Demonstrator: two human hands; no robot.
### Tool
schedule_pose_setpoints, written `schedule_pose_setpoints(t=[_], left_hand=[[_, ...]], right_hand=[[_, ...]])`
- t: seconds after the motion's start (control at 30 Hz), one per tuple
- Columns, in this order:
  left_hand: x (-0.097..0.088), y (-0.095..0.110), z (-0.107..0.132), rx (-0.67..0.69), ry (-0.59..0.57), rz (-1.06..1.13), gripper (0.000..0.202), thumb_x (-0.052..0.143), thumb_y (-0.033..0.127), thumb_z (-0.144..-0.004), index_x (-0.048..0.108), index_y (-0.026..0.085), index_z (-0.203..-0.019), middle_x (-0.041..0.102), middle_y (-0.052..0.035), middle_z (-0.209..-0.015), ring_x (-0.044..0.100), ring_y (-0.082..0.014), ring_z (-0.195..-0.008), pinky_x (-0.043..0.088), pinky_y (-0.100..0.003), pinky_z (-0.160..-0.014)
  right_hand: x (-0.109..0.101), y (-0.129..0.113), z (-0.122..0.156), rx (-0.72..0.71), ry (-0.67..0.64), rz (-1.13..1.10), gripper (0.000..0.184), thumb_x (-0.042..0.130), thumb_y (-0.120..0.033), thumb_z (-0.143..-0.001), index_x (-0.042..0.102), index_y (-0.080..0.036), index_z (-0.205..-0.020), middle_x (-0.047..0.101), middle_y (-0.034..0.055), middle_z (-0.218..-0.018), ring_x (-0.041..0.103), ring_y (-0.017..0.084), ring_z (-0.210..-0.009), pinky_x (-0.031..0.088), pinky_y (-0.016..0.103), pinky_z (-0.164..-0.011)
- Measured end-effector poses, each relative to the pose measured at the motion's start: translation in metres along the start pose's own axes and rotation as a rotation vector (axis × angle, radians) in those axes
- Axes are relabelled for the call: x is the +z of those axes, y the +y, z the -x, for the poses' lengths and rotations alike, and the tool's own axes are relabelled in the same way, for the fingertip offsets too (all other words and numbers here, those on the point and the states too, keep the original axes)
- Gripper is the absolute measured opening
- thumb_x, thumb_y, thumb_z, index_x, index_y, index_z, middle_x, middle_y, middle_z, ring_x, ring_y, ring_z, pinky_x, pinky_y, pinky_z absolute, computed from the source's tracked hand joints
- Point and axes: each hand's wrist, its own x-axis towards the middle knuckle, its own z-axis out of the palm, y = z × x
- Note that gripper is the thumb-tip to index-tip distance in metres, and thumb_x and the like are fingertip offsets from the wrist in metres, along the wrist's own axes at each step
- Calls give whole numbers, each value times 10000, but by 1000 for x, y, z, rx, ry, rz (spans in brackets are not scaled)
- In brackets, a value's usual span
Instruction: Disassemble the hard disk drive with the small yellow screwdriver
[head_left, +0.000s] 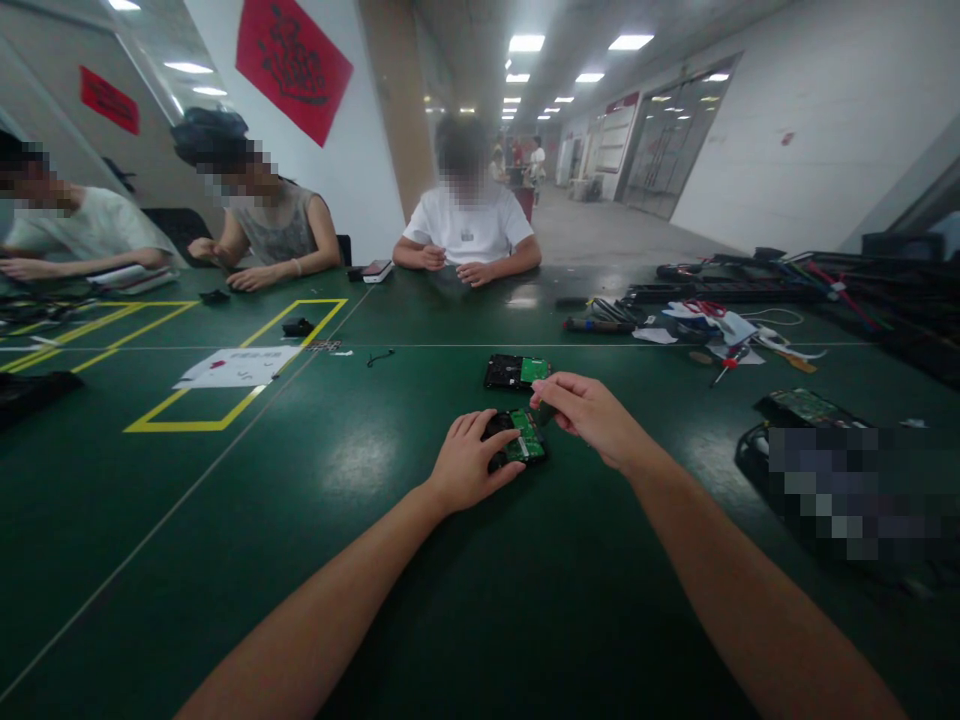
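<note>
The table [360,620] is big, flat and dark green, with a smooth top that shines in pale patches. On it, right in front of the person, sits a flat block with a black side and a bright green circuit board [531,445]. The left hand [474,462] lies over this block with its fingers spread apart, touching the black part and the edge of the green part. The right hand [589,415] is up by the block's far right corner. Its thumb and pointing finger are pinched together, but I cannot tell if a tiny thing is between them. Just behind the block lies another flat black block with a green board [517,372]. Off to the right is a skinny screwdriver with a red handle [735,357], near crumpled white scraps and bendy cables. Closer in on that side, a bumpy green circuit board [814,405] rests on a dark, bulky thing. To the left, a thin white paper sheet [236,367] lies across a box shape of yellow tape [176,427]. Across the table sits a person in a soft white shirt [469,225].
</note>
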Motion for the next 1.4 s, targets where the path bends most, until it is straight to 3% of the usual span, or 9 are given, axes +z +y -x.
schedule_pose_setpoints(t=[0.2, 0.37, 0.63, 0.83, 1.1, 1.4], left_hand=[[0, -1, 0, 1, -4, 4, 542, 643, 597, -944, 647, 340, -1421, 478, -119, -1539, 452, -365, -1393, 377, -589, -1147], [-2, 1, 0, -3, -17, -2, 539, 628, 588, -954, 636, 338, -1432, 460, -117, -1555, 439, -368, -1406, 352, -599, -1162], [-6, 2, 0, -11, -48, -14, 560, 598, 614, -967, 612, 345, -1458, 441, -117, -1575, 435, -370, -1415, 356, -591, -1162], [-9, 3, -1, -33, -67, 2, 574, 592, 637, -965, 607, 351, -1462, 440, -106, -1577, 432, -360, -1420, 360, -570, -1174], [-12, -1, 0, -13, -99, 4, 602, 571, 664, -968, 586, 358, -1487, 402, -111, -1608, 429, -372, -1425, 367, -573, -1166], [-10, -6, 2, 16, -86, -7, 609, 581, 651, -967, 576, 357, -1501, 401, -125, -1603, 447, -377, -1409, 383, -577, -1147]], right_hand=[[2, -5, 4, -21, -43, -14, 278, 690, -491, -917, 719, -218, -874, 737, 47, -933, 406, 95, -536, 276, 271, -486], [-1, -7, 3, -47, -32, 52, 339, 657, -550, -937, 725, -223, -875, 723, 44, -901, 429, 104, -540, 293, 279, -484], [-9, -13, -10, -92, -21, 69, 267, 763, -466, -867, 634, -233, -873, 698, 32, -861, 492, 130, -605, 353, 264, -504], [-21, -16, -16, -88, -31, 74, 263, 745, -461, -884, 619, -231, -876, 726, 54, -909, 474, 115, -559, 337, 266, -472], [-21, -21, -9, -70, -42, 145, 332, 790, -499, -846, 616, -217, -871, 648, 7, -698, 478, 100, -497, 326, 249, -436], [-21, -14, -12, -61, -61, 47, 247, 743, -415, -900, 621, -201, -891, 761, 62, -949, 475, 67, -472, 337, 226, -389]])
